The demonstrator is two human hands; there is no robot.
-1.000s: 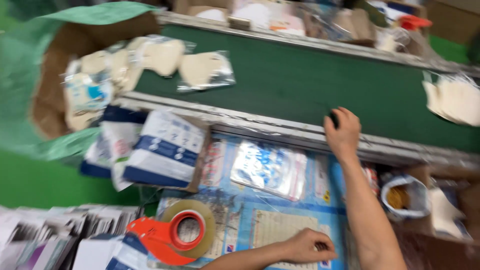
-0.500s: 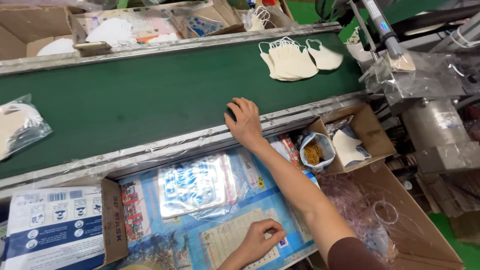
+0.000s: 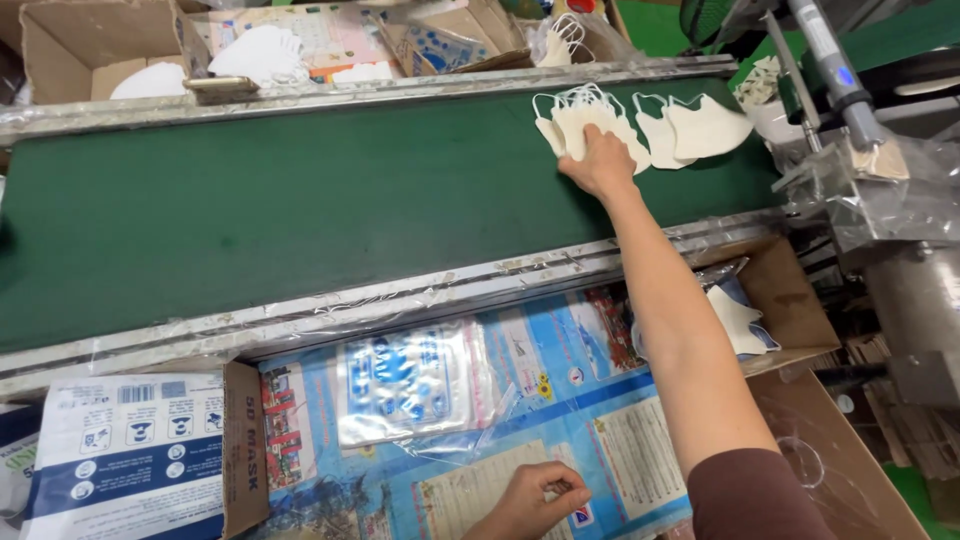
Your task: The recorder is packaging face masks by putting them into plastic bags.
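My right hand [image 3: 598,160] reaches far across the green conveyor belt [image 3: 280,215] and presses on a small stack of cream face masks [image 3: 580,122]. Two more cream masks [image 3: 690,128] lie just to the right of that stack on the belt. My left hand [image 3: 535,500] rests at the near edge on a blue printed sheet [image 3: 560,400], fingers pinched together on what looks like a clear plastic bag. A stack of clear printed bags [image 3: 410,385] lies on the sheet to the left of it.
A blue and white carton [image 3: 130,460] stands at the near left. A brown open box [image 3: 780,300] with a white mask sits at the right. A packing machine [image 3: 880,190] wrapped in plastic film stands at the far right. Cardboard boxes [image 3: 90,50] with masks line the far side.
The view swung to the right along the belt. My right hand moved from the belt's near rail out to the cream masks. My left hand stayed on the blue sheet.
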